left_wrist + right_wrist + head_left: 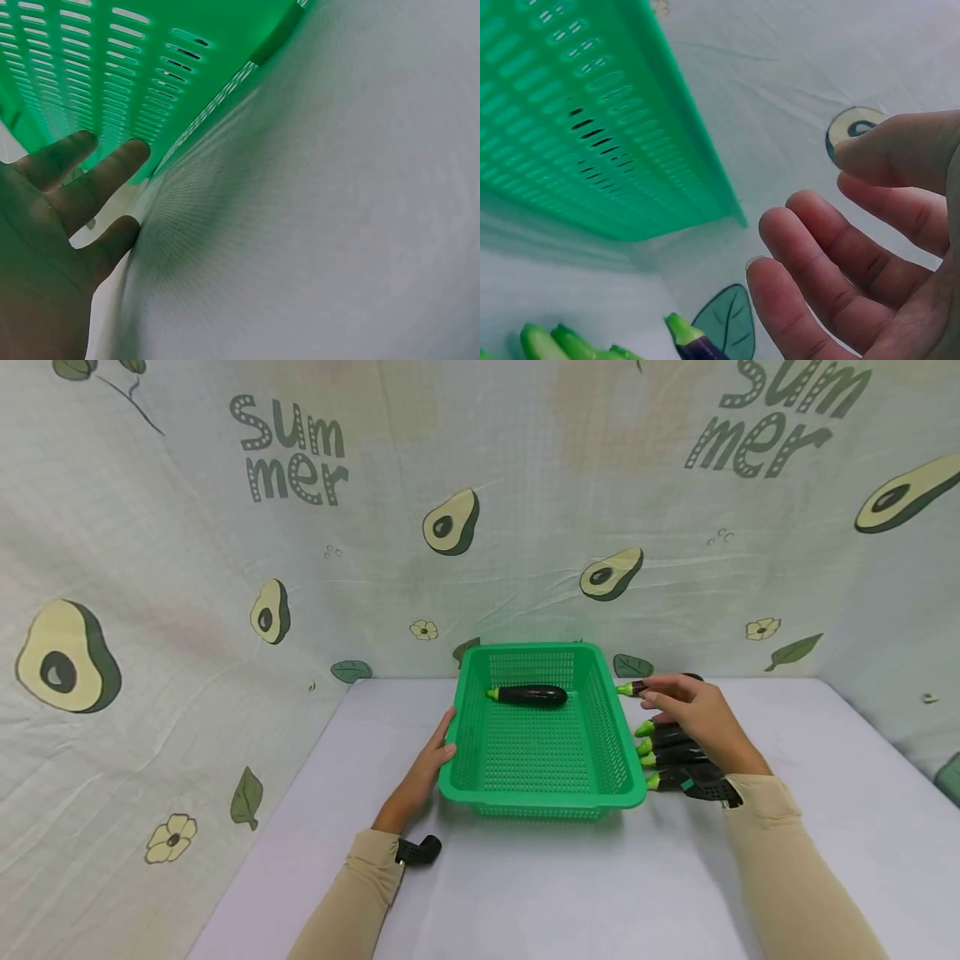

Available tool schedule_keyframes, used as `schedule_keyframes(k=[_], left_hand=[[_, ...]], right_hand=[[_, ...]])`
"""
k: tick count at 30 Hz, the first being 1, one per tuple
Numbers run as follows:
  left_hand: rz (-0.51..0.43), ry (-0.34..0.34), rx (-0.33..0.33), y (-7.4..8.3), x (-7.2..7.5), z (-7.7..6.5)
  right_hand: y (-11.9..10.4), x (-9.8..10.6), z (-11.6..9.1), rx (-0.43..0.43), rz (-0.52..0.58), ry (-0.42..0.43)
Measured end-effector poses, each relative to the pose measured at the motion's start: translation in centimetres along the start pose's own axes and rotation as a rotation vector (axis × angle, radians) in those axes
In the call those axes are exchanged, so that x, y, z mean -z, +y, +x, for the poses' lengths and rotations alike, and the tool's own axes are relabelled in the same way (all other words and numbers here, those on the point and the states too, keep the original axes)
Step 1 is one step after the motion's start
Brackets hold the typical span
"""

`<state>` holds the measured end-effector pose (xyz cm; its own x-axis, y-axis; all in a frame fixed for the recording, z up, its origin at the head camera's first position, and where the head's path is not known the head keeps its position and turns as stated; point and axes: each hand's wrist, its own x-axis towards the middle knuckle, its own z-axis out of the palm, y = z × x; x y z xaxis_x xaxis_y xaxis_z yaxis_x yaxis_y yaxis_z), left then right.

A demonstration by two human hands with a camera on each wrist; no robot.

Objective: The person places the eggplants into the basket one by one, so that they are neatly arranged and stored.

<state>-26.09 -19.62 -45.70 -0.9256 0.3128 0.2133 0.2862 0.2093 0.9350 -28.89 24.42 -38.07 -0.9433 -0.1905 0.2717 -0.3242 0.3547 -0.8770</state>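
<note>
A green plastic basket (540, 752) stands in the middle of the table, with one dark purple eggplant (532, 695) lying near its far wall. My left hand (423, 768) rests against the basket's left side; in the left wrist view its fingers (101, 184) are straight and spread at the perforated wall. To the basket's right, my right hand (697, 718) hovers over a row of eggplants (675, 753), fingers loosely bent and holding nothing. The farthest eggplant (637, 688) is partly hidden behind that hand; in the right wrist view its green-tipped end (681, 328) shows below the fingers.
A white cloth covers the table (525, 893). Behind it hangs a pale curtain (517, 593) printed with avocados, leaves and lettering. Each wrist wears a black strap, the left one (418, 850) close to the basket's near-left corner.
</note>
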Motion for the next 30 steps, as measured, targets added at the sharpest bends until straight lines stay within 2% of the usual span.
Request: schedule_keyframes(k=[7, 14, 23, 30], left_hand=[[-0.003, 0.002, -0.012, 0.0, 0.0, 0.2], [-0.004, -0.002, 0.001, 0.0, -0.1, 0.1], [-0.003, -0.007, -0.016, -0.2, -0.1, -0.1], [-0.002, -0.006, -0.02, -0.2, 0.0, 0.0]], right_hand=[[1.1, 1.2, -1.1, -0.027, -0.076, -0.009], [2.5, 2.2, -3.1, -0.039, -0.132, -0.006], [3.5, 3.1, -4.4, -0.013, -0.167, 0.044], [3.8, 3.9, -5.4, -0.023, -0.249, 0.064]])
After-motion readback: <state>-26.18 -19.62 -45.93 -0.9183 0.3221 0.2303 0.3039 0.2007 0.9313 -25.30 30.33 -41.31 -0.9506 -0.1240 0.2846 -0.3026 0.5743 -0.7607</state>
